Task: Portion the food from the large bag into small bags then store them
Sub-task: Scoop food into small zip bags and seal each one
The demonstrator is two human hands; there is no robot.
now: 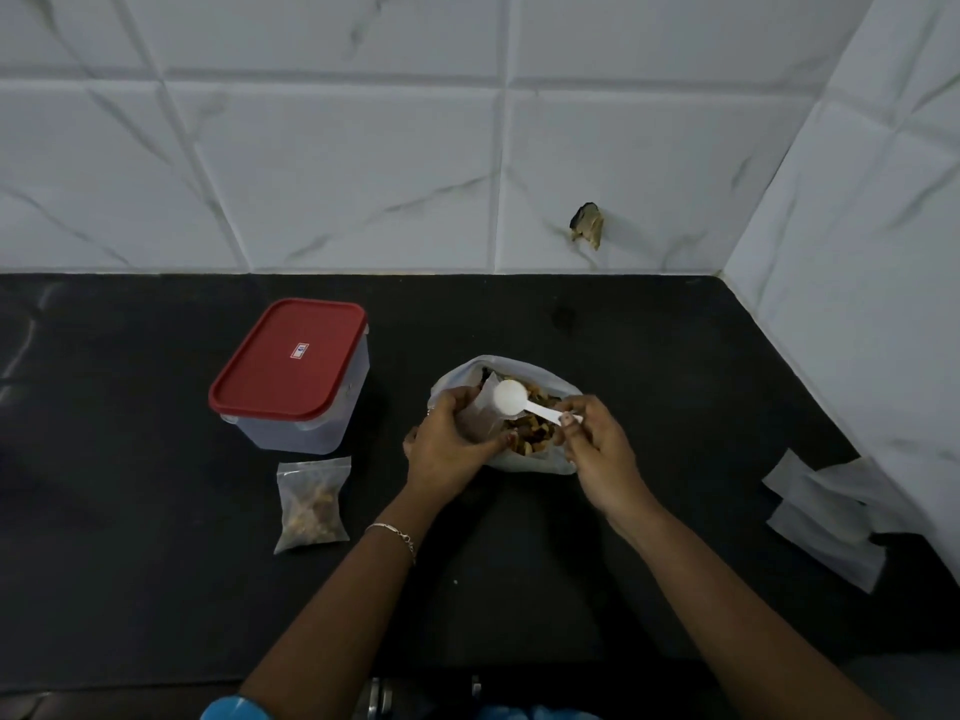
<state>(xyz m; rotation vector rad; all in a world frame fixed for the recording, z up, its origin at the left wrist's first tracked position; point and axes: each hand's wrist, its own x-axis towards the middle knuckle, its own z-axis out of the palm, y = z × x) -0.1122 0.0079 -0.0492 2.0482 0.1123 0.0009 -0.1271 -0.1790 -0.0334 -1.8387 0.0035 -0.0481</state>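
Observation:
A large clear bag [540, 462] of brown mixed food stands open in the middle of the black counter [156, 589]. My left hand [447, 452] grips a small clear bag [478, 415] held open over the large bag's mouth. My right hand [597, 452] pinches the handle of a white plastic scoop [511, 397], whose bowl hangs over the small bag's opening. A filled, sealed small bag [313, 504] lies on the counter to the left. Behind it stands a clear storage box with a red lid [291, 358], closed.
Several empty small bags [826, 517] lie in a loose pile at the counter's right side, near the tiled side wall. White tiled walls [363, 174] close off the back and right. A bracelet sits on my left wrist.

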